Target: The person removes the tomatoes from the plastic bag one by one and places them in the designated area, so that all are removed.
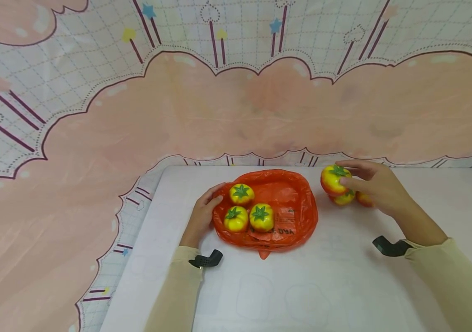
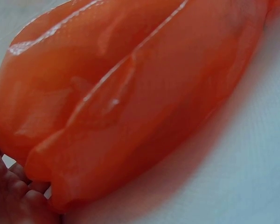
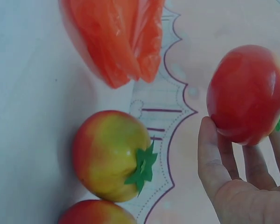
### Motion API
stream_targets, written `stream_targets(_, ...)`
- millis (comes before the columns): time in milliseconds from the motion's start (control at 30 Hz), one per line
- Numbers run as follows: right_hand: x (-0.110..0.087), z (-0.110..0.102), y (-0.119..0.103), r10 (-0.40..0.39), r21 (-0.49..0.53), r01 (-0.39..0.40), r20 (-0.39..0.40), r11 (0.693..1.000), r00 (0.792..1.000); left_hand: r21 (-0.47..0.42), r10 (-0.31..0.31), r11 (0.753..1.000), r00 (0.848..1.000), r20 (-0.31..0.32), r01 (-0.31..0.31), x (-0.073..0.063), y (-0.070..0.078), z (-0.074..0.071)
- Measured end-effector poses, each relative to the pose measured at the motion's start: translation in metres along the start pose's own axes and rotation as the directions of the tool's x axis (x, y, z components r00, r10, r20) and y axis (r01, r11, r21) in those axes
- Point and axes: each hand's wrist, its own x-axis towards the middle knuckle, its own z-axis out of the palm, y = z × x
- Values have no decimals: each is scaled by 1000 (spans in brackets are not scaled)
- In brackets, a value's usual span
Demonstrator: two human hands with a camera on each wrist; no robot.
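My right hand (image 1: pixel 381 186) holds a red-and-yellow tomato (image 1: pixel 332 179) with a green star-shaped calyx, raised above the table. In the right wrist view, the thumb and fingers support that tomato (image 3: pixel 247 93) from its lower side. Below it, another tomato (image 1: pixel 344 198) and a partly hidden one (image 1: pixel 364 199) sit on the table. My left hand (image 1: pixel 202 216) grips the left rim of an open red plastic bag (image 1: pixel 311 207). Inside the bag's left half lie three tomatoes (image 1: pixel 241 194). The left wrist view shows the bag's outer wall (image 2: pixel 144 116) with the fingers at its edge.
The white table (image 1: pixel 260 295) carries the bag near its far edge. Behind it hangs a patterned pink-and-white cloth (image 1: pixel 236 106), which also runs down the left side. A black wrist device (image 1: pixel 206 259) sits on the left sleeve, another (image 1: pixel 391 246) at the right cuff.
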Motion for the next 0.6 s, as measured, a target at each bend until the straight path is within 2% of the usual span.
stream_targets(300, -7, -7, 9, 26, -26, -26, -19, 999, 999, -11, 2, 1000, 1000, 1, -2, 0, 1, 0)
stream_targets(433, -9, -10, 13, 38, -4, -38, -29, 999, 999, 3, 14, 1000, 1000, -2, -14, 0, 2, 1)
stream_targets(600, -12, -13, 17, 7, 10, -7, -59, 1000, 998, 6, 8, 1000, 1000, 2, -8, 0, 1, 0)
